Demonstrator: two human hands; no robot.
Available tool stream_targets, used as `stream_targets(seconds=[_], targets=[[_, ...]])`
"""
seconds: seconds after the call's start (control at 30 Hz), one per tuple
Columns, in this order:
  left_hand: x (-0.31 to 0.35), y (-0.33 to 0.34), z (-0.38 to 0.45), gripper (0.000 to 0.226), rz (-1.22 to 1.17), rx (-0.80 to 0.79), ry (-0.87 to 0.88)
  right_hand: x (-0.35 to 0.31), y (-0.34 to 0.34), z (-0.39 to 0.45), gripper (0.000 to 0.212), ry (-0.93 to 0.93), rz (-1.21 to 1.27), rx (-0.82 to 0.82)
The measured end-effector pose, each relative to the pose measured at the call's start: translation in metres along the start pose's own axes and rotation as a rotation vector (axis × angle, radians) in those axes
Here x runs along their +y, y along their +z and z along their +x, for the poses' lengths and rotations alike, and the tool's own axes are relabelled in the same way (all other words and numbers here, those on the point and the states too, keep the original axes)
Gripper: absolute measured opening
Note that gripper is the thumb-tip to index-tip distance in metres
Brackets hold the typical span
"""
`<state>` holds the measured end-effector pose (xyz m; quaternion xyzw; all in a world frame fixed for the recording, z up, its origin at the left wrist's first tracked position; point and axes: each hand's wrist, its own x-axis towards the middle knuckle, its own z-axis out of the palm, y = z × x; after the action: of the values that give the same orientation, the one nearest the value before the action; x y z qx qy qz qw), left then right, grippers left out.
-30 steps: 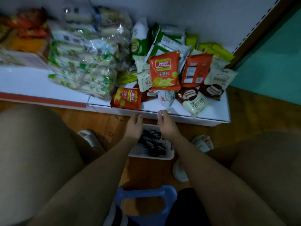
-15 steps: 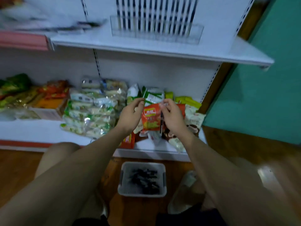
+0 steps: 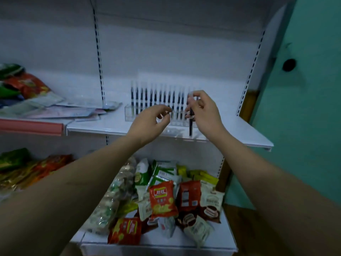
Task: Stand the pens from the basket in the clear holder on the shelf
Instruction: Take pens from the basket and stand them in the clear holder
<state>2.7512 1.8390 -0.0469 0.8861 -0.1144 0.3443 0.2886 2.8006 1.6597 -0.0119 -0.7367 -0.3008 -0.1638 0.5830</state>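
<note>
On the white shelf [image 3: 239,130] at chest height, both bare hands are raised in front of a clear holder [image 3: 130,112] that stands near the shelf's front edge. The right hand [image 3: 204,111] pinches a dark pen [image 3: 190,124] between thumb and fingertips, holding it upright with its lower end down at the front right of the holder, just below and to the left of the hand. Whether the tip already sits in a slot cannot be told. Behind both hands, a row of pens [image 3: 155,97] stands upright in the holder, side by side. The left hand [image 3: 149,122] hovers just left of the right hand, fingers loosely curled with thumb and forefinger close together; it holds nothing that can be seen. To the far left of the left hand, flat packets [image 3: 60,108] lie on the same shelf. Below both forearms, a lower shelf carries a heap of snack bags [image 3: 162,198], red, green and cream
</note>
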Motion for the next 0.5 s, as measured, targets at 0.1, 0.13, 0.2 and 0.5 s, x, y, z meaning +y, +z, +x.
stream_targets(seconds=[0.1,0.13,0.2,0.5], targets=[[-0.006,0.002,0.022,0.029,0.118,-0.025,0.04,0.0,-0.015,0.024,0.01,-0.018,-0.006,0.063],[-0.01,0.005,0.028,0.029,0.169,-0.029,0.047,0.003,-0.019,0.032,0.01,-0.015,-0.011,0.081],[-0.02,0.016,0.039,0.032,0.288,-0.048,0.06,0.011,-0.026,0.046,0.01,-0.009,-0.008,0.121],[-0.047,0.068,0.064,0.041,0.48,-0.056,0.03,0.046,-0.03,0.103,0.012,-0.02,0.02,0.304]])
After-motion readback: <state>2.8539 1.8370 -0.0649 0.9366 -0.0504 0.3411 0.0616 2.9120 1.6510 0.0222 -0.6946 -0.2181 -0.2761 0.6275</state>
